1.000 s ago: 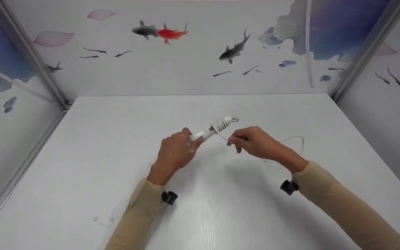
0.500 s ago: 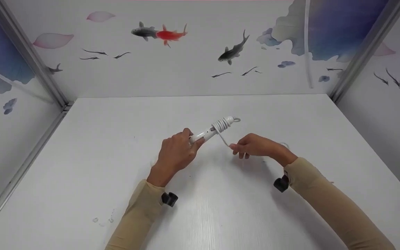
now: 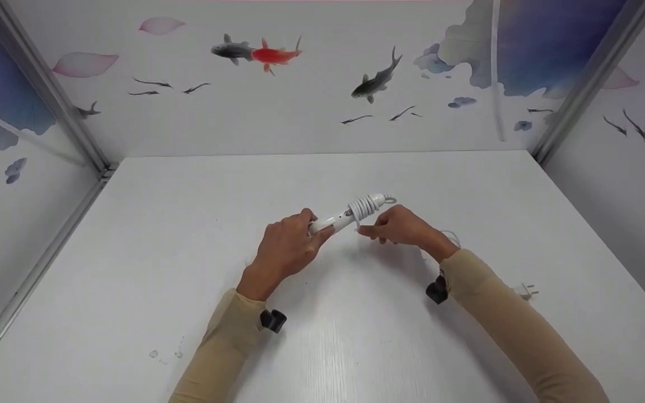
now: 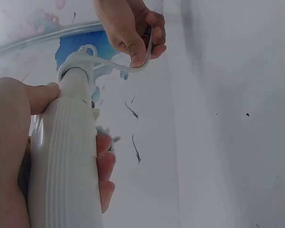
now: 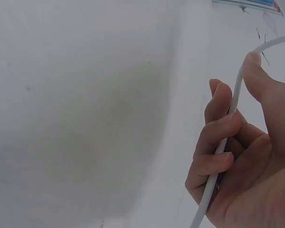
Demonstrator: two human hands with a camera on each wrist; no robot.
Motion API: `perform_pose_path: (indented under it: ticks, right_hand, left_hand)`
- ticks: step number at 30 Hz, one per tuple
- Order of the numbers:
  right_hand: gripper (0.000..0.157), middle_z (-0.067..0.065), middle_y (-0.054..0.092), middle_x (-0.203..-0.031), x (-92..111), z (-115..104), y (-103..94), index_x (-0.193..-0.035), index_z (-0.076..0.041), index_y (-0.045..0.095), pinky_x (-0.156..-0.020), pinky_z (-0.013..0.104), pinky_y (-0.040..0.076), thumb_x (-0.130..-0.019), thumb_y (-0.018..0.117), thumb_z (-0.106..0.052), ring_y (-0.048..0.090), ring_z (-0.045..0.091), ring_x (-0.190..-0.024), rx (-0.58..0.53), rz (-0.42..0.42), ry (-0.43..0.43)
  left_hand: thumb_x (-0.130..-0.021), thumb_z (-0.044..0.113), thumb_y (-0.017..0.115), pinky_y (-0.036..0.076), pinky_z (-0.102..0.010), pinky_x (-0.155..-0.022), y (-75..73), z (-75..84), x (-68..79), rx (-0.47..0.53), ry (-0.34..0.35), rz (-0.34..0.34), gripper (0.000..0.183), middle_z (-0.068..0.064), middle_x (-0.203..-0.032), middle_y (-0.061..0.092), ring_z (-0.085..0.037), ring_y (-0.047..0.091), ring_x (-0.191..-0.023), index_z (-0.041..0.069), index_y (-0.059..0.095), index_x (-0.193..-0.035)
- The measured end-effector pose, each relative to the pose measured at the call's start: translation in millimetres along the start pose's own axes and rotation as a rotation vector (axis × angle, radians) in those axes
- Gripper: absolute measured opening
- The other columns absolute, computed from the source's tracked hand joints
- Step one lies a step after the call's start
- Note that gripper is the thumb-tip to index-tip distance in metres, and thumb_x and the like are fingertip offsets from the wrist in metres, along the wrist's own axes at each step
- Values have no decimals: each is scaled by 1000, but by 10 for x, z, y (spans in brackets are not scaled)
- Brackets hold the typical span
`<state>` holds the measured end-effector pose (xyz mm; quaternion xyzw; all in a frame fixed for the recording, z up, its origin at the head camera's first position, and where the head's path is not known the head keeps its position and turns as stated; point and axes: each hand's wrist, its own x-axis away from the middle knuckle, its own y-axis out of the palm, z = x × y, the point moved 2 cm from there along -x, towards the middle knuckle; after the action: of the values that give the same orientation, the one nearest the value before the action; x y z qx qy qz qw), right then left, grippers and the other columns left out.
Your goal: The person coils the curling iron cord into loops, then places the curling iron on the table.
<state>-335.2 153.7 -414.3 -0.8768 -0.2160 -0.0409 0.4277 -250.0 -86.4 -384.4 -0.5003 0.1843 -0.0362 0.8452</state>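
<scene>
My left hand (image 3: 289, 243) grips a white wand-shaped electric appliance (image 3: 331, 223) that looks like a hair iron. It slants up to the right, above the table. Several turns of white power cord (image 3: 363, 207) are wound round its far end. Just right of these turns, my right hand (image 3: 403, 226) holds the cord's free length. In the right wrist view the cord (image 5: 237, 85) runs under the thumb and through the curled fingers. The left wrist view shows the appliance's ridged body (image 4: 66, 156) between left thumb and fingers; the lower part of that hand is out of frame.
A two-pin plug (image 3: 526, 291) lies on the white table (image 3: 104, 280), partly hidden by the right sleeve (image 3: 501, 313). A loop of cord (image 3: 452, 237) shows behind the right wrist. Printed wall panels (image 3: 289, 112) stand round the table's back and sides.
My right hand has dipped, then moved left and up towards the appliance with the cord. The appliance has shifted slightly right and down. The plug has come into view beside the right sleeve.
</scene>
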Motion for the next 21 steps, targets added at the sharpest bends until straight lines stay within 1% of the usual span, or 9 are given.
perform_pose_path:
  ticks: [3,6,9,11,14,16,18,19,21]
  right_hand:
    - [38,-2,64,-73,-20,4,8,-92,-8,74,-64,29,43,-90,72,-46,53,14,-68,-4,12,-37]
    - [26,0,68,-82,-47,9,-5,-100,-12,72,-69,30,46,-90,75,-36,57,15,-73,-42,31,-76]
    - [22,2,72,-93,-87,7,-39,-108,-11,73,-72,29,48,-90,76,-22,59,13,-77,-91,46,-148]
    - [16,5,74,-93,-107,8,-65,-105,-5,74,-70,28,47,-91,73,-12,57,12,-74,-102,59,-200]
    - [9,7,73,-87,-125,6,-96,-95,2,74,-67,27,44,-90,67,-1,51,11,-70,-84,67,-261]
    - [8,9,70,-82,-131,3,-110,-89,6,72,-66,27,42,-89,64,5,47,13,-69,-55,68,-307]
    - [6,8,69,-82,-130,-2,-119,-90,6,71,-66,26,42,-88,66,4,47,13,-70,-48,59,-313]
    - [6,7,68,-82,-129,-2,-120,-90,5,72,-66,26,42,-89,68,0,48,14,-71,-65,47,-295]
    - [13,4,67,-82,-126,-10,-129,-91,1,73,-65,26,43,-90,73,-11,49,14,-73,-78,33,-252]
  left_hand:
    - [-99,43,59,49,-33,-63,15,1,2,8,18,-11,43,-10,-91,71,-18,56,-67,2,63,-112]
    - [-99,43,59,48,-32,-62,31,7,12,12,36,-22,43,-10,-91,71,-18,55,-67,2,63,-112]
    - [-99,43,59,46,-31,-61,38,15,20,22,54,-26,42,-9,-90,71,-17,55,-67,3,64,-111]
    - [-99,43,59,45,-31,-61,40,23,26,28,67,-32,42,-8,-89,71,-17,55,-67,3,64,-111]
    - [-99,43,59,45,-31,-62,38,32,31,36,80,-48,41,-8,-90,71,-17,55,-68,4,64,-112]
    - [-99,43,59,45,-31,-62,33,34,33,36,92,-62,41,-8,-91,71,-16,54,-68,5,64,-112]
    - [-99,44,59,44,-30,-61,27,38,35,31,104,-82,40,-7,-89,71,-15,54,-67,6,64,-111]
    - [-99,44,59,43,-30,-61,27,41,35,25,113,-97,39,-6,-88,70,-15,53,-66,7,64,-110]
    - [-99,45,59,41,-29,-60,29,53,33,12,131,-133,38,-4,-86,69,-15,52,-65,8,64,-109]
